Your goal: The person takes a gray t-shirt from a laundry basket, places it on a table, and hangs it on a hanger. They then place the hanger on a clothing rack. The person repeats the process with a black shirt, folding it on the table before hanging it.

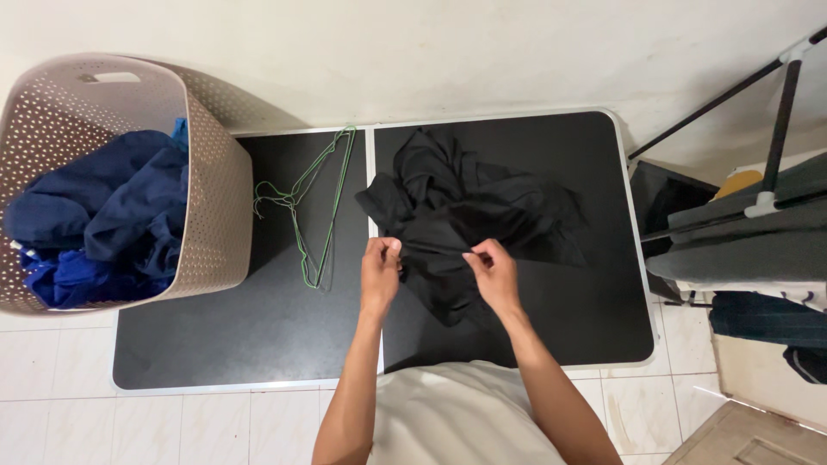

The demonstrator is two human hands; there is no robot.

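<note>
**Both hands pinch the black garment near the middle seam of the surface**

I see my left hand (380,274) closed in a pinch on the near edge of the crumpled black garment (469,207), thumb and fingers meeting on a fold of cloth. My right hand (493,274) does the same just beside it, fingers curled in and gripping the same edge. The two hands are close together but not touching, with a short span of fabric between them.

The garment lies heaped on the right half of the black surface (258,336), its left corner spilling over the pale seam that splits the top in two. A tail of cloth hangs toward me between my forearms.

On the left half, thin wire hangers (317,211) lie in a loose tangle, apart from the garment. Past them a beige perforated laundry basket (220,198) stands on the left end, its wall overhanging the edge, full of blue clothes (103,215).

Open black top shows in front of the basket, and right of the garment up to the white rim. Beyond the right edge stands a clothes rack (775,129) with dark items hanging, close to that corner.
</note>
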